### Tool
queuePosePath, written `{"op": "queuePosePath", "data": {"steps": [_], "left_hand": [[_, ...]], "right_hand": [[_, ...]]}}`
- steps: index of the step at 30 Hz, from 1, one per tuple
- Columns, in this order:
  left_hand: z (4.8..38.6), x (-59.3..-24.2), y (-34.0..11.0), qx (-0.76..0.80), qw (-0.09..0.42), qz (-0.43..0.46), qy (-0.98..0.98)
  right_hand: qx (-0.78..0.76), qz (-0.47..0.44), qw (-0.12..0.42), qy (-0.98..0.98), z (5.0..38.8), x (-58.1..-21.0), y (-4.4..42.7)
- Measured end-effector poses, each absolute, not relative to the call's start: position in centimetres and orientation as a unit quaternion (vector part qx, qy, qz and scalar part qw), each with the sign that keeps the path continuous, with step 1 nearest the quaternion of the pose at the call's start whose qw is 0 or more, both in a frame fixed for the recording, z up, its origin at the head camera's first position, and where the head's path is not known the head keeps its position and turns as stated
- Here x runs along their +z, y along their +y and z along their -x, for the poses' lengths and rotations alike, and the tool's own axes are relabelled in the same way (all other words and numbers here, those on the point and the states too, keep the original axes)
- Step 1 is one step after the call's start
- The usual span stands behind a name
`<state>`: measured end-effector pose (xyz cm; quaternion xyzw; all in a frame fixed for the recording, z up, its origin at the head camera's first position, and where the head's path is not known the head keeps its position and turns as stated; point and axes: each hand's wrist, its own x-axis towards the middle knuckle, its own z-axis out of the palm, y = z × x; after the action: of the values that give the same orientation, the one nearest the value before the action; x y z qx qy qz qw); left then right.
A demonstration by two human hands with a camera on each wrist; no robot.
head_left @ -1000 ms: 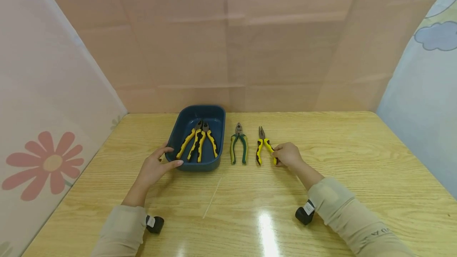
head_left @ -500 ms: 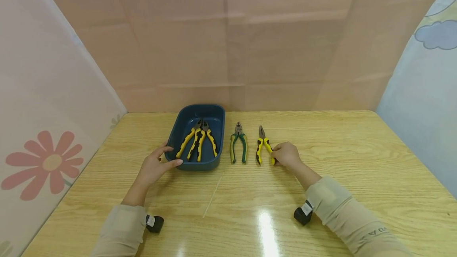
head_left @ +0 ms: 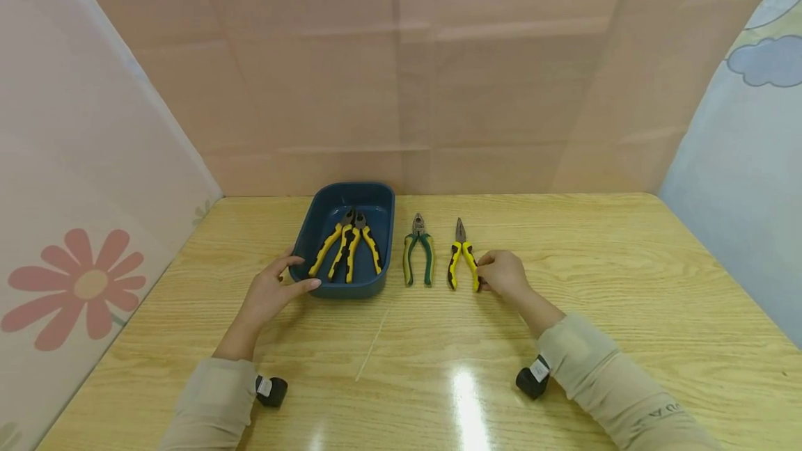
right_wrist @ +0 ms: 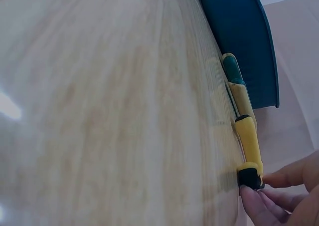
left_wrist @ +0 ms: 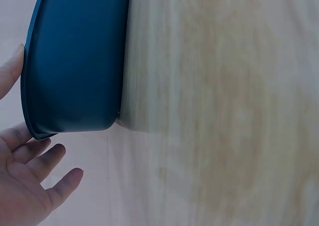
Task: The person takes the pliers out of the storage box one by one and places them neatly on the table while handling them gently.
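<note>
My left hand [head_left: 268,292] rests at the near left corner of a blue tray [head_left: 357,291], thumb and a finger touching its rim. In the left wrist view the other fingers are spread loosely beside the wall. Two yellow-and-black pliers [head_left: 326,252] lie in the tray, handles apart. On the table, right of the tray, lie green-handled combination pliers [head_left: 418,249]. Farther right are yellow-and-black needle-nose pliers [head_left: 460,249], tips pointing away. My right hand [head_left: 504,273] pinches the end of their right handle; the right wrist view shows thumb and fingers around its dark tip.
The wooden table [head_left: 426,353] carries a thin pale line in front of the tray. A pink backdrop [head_left: 407,75] stands behind, with patterned side panels left and right. A black wrist camera [head_left: 271,392] is worn on each arm.
The needle-nose pliers' right handle has moved slightly left, and their tips have come together. My right hand has shifted slightly with it. My left hand and the tray have stayed put.
</note>
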<state>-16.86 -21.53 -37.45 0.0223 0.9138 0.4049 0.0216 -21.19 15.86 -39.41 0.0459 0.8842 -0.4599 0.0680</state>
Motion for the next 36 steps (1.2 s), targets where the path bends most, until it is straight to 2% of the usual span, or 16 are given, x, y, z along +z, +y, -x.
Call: {"op": "queuePosePath", "data": {"steps": [20,36], "left_hand": [[16.9,-37.5,-21.6,0.405,0.025,-0.02,0.914],[17.0,-37.7,-21.6,0.404,0.027,-0.021,0.914]], "right_hand": [[-0.454,-0.048,0.021,0.889,20.2,-38.3,15.0],[-0.565,-0.037,0.086,0.819,19.4,-37.5,12.7]]}}
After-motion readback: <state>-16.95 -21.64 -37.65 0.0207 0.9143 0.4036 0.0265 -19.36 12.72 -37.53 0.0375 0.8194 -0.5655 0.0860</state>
